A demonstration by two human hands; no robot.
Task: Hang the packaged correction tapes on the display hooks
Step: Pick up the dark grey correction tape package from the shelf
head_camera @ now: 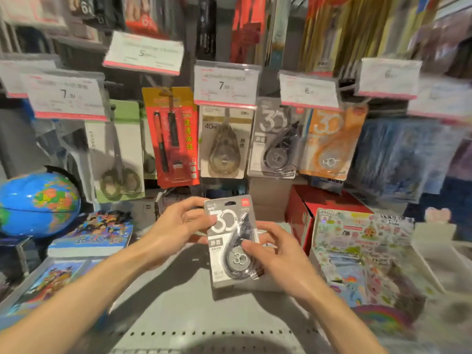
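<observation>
A grey packaged correction tape (pixel 231 241) marked "30" is held upright above the shelf, with both hands on it. My left hand (pixel 176 226) pinches its upper left edge. My right hand (pixel 278 251) grips its lower right side, thumb on the blister. On the hooks above hang a matching grey "30" pack (pixel 277 139), an orange "30" pack (pixel 330 141) to its right and a beige "40m" pack (pixel 224 141) to its left. The hooks themselves are mostly hidden behind the price tags (pixel 226 84).
A red pen pack (pixel 175 136) and scissors packs (pixel 117 154) hang to the left. A blue globe (pixel 38 204) and comic books (pixel 94 233) sit at left, a red box (pixel 301 213) and sticker trays (pixel 357 251) at right. The grey shelf (pixel 184 302) lies below my hands.
</observation>
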